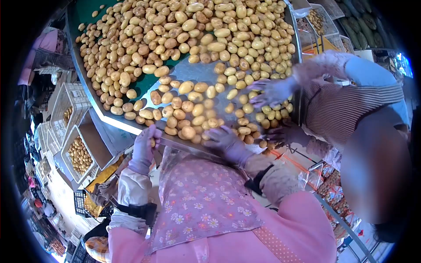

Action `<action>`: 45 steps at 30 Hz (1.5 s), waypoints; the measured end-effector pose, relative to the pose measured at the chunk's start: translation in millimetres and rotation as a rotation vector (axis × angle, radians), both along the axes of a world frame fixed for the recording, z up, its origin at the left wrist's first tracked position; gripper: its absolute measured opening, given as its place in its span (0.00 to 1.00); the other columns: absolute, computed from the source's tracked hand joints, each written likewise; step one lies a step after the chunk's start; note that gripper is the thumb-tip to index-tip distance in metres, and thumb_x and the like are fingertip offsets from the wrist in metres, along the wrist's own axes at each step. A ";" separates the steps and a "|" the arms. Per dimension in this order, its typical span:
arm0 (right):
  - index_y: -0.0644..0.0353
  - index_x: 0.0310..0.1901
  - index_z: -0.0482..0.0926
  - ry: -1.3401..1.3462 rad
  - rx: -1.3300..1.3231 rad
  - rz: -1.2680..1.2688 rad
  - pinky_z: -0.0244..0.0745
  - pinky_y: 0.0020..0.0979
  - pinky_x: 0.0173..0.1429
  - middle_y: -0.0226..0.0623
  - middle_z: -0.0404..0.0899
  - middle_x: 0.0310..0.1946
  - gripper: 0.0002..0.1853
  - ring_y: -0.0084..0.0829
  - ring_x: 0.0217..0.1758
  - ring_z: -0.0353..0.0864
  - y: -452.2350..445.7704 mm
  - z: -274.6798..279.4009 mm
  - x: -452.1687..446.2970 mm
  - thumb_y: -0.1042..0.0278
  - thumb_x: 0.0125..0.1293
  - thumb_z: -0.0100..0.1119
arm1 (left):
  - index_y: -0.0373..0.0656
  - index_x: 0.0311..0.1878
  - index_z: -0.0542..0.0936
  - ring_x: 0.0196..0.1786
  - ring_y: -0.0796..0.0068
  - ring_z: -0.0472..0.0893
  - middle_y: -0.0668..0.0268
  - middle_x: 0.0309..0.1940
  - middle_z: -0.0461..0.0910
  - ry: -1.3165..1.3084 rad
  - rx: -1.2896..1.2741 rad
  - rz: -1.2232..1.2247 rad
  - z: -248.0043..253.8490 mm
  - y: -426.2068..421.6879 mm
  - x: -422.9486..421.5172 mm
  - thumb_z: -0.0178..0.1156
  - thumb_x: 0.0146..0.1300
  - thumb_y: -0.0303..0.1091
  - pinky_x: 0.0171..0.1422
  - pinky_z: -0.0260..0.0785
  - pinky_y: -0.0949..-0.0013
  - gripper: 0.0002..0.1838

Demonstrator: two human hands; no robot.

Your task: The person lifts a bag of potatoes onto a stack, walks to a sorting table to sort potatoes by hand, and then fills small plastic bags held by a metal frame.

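Observation:
A heap of small yellow-brown potatoes point(144, 44) covers much of a metal-edged sorting table point(186, 70). My left hand point(144, 149), in a pale purple glove, is at the table's near edge. Its fingers are closed round what looks like a small potato point(152, 142), mostly hidden. Gloved likewise, my right hand point(229, 145) lies over the potatoes at the near rim, fingers stretched out and touching several of them. Between the hands, loose potatoes point(188, 132) lie along the rim.
At the right, a co-worker in a striped apron point(351, 105) has one gloved hand point(274, 91) over the potatoes and a darker gloved hand point(287, 133) at the table's corner. A white crate of potatoes point(80, 155) stands at the left. Another crate point(324, 19) is at the upper right.

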State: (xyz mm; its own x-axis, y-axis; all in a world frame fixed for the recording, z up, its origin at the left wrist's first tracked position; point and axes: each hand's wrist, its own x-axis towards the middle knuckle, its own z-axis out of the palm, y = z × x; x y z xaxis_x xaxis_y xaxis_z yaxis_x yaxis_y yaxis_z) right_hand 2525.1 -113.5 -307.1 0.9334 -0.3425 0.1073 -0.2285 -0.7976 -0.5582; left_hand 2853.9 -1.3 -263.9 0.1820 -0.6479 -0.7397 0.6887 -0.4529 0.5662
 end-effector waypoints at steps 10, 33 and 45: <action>0.49 0.65 0.73 -0.296 -0.379 -0.624 0.72 0.46 0.65 0.53 0.71 0.64 0.28 0.52 0.65 0.73 -321.0 28.9 146.5 0.45 0.68 0.58 | 0.48 0.70 0.71 0.53 0.48 0.82 0.44 0.56 0.77 -1.342 0.247 -1.361 -17.9 -81.0 -104.7 0.54 0.67 0.36 0.51 0.78 0.54 0.27; 0.61 0.54 0.80 -0.133 0.123 -0.465 0.75 0.44 0.59 0.49 0.80 0.51 0.17 0.50 0.56 0.80 -129.3 28.6 116.9 0.70 0.64 0.56 | 0.54 0.47 0.83 0.51 0.48 0.81 0.49 0.59 0.69 -1.568 0.082 -0.959 -57.1 -135.7 -32.4 0.63 0.57 0.30 0.53 0.77 0.52 0.14; 0.54 0.47 0.81 0.170 -0.043 -0.374 0.79 0.41 0.49 0.38 0.81 0.47 0.11 0.39 0.46 0.83 -154.4 23.3 155.1 0.65 0.67 0.53 | 0.43 0.49 0.76 0.40 0.80 0.73 0.67 0.45 0.76 -0.108 -0.101 -0.028 -32.0 -62.6 13.1 0.58 0.65 0.26 0.27 0.59 0.82 0.10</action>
State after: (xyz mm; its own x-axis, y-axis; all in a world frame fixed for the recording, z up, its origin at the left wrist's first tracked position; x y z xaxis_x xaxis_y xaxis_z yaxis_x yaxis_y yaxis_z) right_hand 2680.2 -268.0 -283.8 0.7508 -0.6604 -0.0155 -0.5933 -0.6639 -0.4553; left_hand 2867.0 -63.9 -295.9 0.2375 -0.7241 -0.6475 0.6092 -0.4081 0.6799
